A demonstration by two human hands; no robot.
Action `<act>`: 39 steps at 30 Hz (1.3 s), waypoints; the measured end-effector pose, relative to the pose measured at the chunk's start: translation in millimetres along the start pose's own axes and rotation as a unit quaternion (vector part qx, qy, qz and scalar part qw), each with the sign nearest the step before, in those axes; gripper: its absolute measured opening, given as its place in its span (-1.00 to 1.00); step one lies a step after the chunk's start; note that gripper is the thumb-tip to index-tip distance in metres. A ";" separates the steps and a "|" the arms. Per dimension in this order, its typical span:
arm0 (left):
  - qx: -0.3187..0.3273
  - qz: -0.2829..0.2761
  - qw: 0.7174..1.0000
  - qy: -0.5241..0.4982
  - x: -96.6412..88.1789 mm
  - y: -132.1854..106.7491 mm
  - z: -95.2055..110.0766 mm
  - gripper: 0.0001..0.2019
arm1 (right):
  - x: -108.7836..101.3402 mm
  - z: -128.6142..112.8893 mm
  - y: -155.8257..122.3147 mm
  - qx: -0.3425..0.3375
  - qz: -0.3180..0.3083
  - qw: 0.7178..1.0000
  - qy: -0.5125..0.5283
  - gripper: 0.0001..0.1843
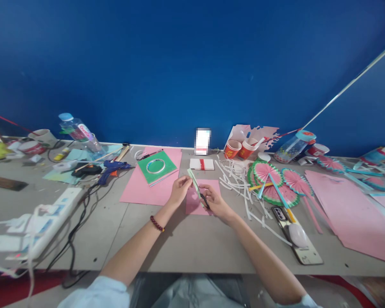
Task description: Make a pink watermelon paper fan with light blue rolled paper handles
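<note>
My left hand (181,189) pinches a narrow pale green paper strip (194,181) near its upper end. In my right hand (214,200) is a pair of dark scissors (205,201), held against the lower part of the strip; my fingers partly hide the handles. Both hands are above a small pink paper square (192,207) on the grey table. Just beyond them lies a white pack with a red band (201,164). Whether the scissor blades are apart I cannot tell.
Left are a tape ring (155,166) on green paper (144,173), a blue glue gun (110,170), a power strip (54,224) and a tilted bottle (83,132). Right are white paper strips (235,182), paper fans (269,175), paper cups (233,149) and a phone (307,252).
</note>
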State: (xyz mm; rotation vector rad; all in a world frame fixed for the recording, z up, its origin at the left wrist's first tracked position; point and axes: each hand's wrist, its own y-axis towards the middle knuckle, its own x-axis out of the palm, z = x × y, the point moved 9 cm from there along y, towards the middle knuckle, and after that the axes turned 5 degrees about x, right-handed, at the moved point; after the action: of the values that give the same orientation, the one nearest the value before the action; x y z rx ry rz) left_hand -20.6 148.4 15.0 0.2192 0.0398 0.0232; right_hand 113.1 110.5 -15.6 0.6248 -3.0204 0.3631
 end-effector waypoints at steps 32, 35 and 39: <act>-0.011 0.010 1.000 -0.024 1.8 -1.2 2.6 -0.78 | 1.8 -0.4 -2.4 0.017 -0.004 1.000 0.000 -0.52; -0.013 0.006 1.000 -0.023 2.0 -0.8 3.1 -0.78 | 1.8 -0.3 -2.8 0.021 -0.005 1.000 0.002 -0.52; -0.009 0.007 1.000 -0.021 1.4 -0.7 4.4 -0.79 | 1.7 -0.8 -1.9 0.018 -0.007 1.000 0.004 -0.52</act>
State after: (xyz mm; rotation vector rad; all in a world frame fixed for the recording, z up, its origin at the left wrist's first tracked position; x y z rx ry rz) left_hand -19.0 146.8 19.0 0.2029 -0.0045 0.0325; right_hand 112.3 108.4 -14.2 0.6443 -3.0075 0.4195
